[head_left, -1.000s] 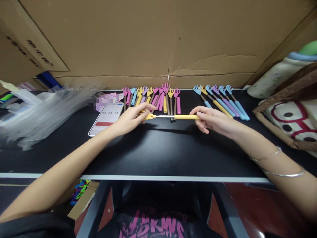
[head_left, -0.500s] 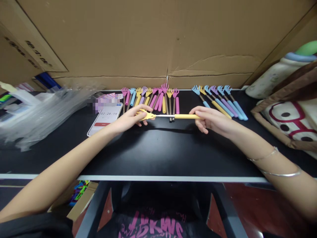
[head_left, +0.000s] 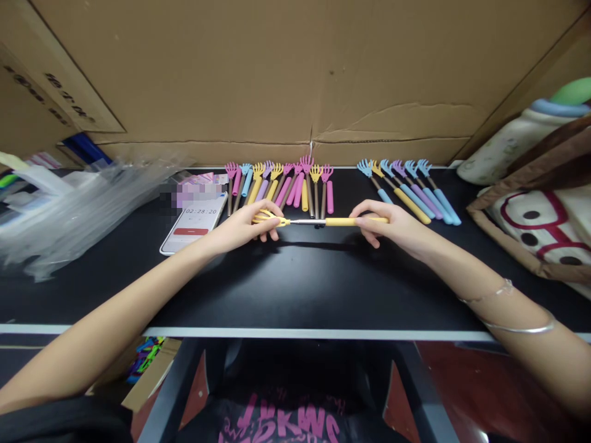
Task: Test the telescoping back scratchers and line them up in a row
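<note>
Both my hands hold one yellow back scratcher (head_left: 339, 221) level above the black table (head_left: 295, 283). My left hand (head_left: 244, 226) pinches its yellow claw head, and my right hand (head_left: 392, 226) is wrapped round the yellow handle. A short silver rod shows between them. Behind it lies a bunch of pink, blue, yellow and purple scratchers (head_left: 281, 184). A second row of blue, yellow and purple scratchers (head_left: 410, 187) lies to the right.
A phone (head_left: 194, 226) showing a timer lies left of my left hand. Clear plastic bags (head_left: 69, 209) are heaped at the far left. A cardboard wall (head_left: 295, 80) backs the table. A brown-edged bag (head_left: 535, 215) and a bottle (head_left: 521, 141) stand at right.
The silver rod between head and handle has grown shorter as my right hand moved left toward my left hand. The phone timer ticked on.
</note>
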`<state>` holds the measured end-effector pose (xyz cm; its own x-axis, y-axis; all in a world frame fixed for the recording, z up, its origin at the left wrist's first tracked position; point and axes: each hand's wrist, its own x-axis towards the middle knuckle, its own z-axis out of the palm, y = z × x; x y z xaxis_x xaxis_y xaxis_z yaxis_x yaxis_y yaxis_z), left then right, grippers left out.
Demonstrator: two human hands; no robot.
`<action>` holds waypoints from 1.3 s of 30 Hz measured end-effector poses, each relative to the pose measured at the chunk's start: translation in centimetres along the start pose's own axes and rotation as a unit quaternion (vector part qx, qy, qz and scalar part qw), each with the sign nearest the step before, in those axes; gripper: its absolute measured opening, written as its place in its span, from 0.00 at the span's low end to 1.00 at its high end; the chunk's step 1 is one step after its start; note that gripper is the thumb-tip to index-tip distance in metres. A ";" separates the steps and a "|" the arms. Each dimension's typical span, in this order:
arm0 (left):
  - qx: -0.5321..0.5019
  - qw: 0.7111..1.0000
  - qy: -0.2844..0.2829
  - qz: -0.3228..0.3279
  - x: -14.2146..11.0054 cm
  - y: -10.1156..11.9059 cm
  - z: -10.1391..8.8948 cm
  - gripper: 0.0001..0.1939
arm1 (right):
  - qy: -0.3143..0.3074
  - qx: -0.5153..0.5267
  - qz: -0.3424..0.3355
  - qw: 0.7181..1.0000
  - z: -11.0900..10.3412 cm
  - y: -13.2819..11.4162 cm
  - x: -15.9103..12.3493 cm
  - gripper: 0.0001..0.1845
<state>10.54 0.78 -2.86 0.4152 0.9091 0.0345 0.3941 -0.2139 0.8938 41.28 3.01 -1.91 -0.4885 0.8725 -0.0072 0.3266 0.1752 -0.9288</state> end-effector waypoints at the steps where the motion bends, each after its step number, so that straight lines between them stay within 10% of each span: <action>1: 0.001 1.000 0.001 -0.001 0.0 0.1 0.1 0.15 | 0.001 -0.003 0.001 1.000 0.1 0.0 0.0 0.18; 39: 0.032 0.994 0.094 0.049 -0.8 0.7 2.1 0.10 | 0.016 0.088 0.055 0.994 1.5 0.3 -0.2 0.22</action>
<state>12.21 -0.84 -3.25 0.2955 0.9324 0.2083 0.4127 -0.3213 0.8523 40.26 2.24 -2.74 -0.4304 0.8967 -0.1030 0.2285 -0.0021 -0.9735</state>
